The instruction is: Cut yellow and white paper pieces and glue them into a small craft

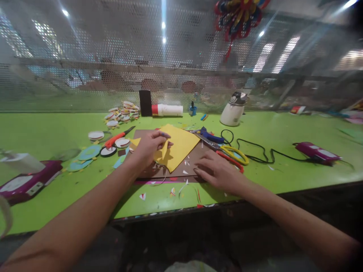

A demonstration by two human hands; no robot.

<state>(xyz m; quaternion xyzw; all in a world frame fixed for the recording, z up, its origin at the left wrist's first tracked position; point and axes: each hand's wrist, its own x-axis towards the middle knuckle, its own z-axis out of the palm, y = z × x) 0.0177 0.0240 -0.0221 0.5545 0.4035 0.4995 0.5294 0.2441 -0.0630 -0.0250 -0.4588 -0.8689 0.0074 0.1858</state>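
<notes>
My left hand pinches a small piece of yellow paper above a larger yellow sheet. Under that sheet lies brown board, with small white scraps scattered over it. My right hand rests at the board's right side with its fingers apart and nothing in them. Just beyond it are scissors with yellow handles, a red-handled tool and a blue glue gun with a black cord. An orange-handled cutter lies left of the board.
White discs are piled at the back left, near blue paper circles. A spray bottle, a white roll and a dark phone-like slab stand along the mesh. Purple extension sockets lie at both sides.
</notes>
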